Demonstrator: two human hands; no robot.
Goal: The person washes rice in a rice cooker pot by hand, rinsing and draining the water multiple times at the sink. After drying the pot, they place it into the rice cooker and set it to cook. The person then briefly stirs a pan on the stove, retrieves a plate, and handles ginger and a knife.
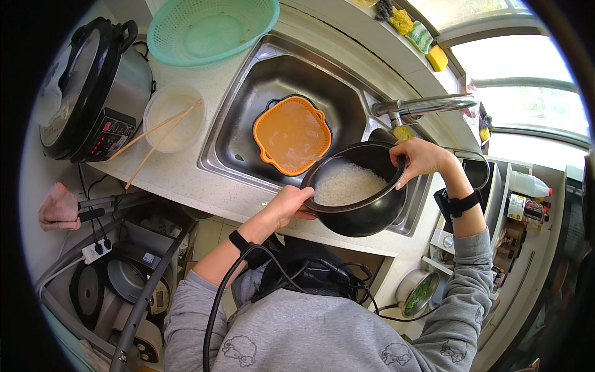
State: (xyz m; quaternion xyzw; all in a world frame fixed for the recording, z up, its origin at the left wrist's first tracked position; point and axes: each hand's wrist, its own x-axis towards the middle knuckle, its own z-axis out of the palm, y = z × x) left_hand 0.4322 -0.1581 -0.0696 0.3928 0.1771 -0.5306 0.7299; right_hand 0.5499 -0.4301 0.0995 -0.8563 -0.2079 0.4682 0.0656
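Note:
Between my hands a black cooker inner pot (355, 223) is tilted to the left over the sink's near edge, with white rice (348, 185) and some cloudy water inside. My left hand (293, 204) grips its left rim, and my right hand (416, 160) holds the rim at the upper right. A thin stream of liquid runs from the pot's lip into an orange square strainer basket (293, 135), which sits in a dark basin in the stainless steel sink (237, 111). Cloudy liquid fills the orange basket.
A chrome faucet (427, 104) reaches over the sink's right side. On the left counter stand an electric pressure cooker (100, 88), a plastic tub (174, 118) with wooden chopsticks (158, 144) across it, and a green colander (214, 30). A pot of greens (418, 290) is at the lower right.

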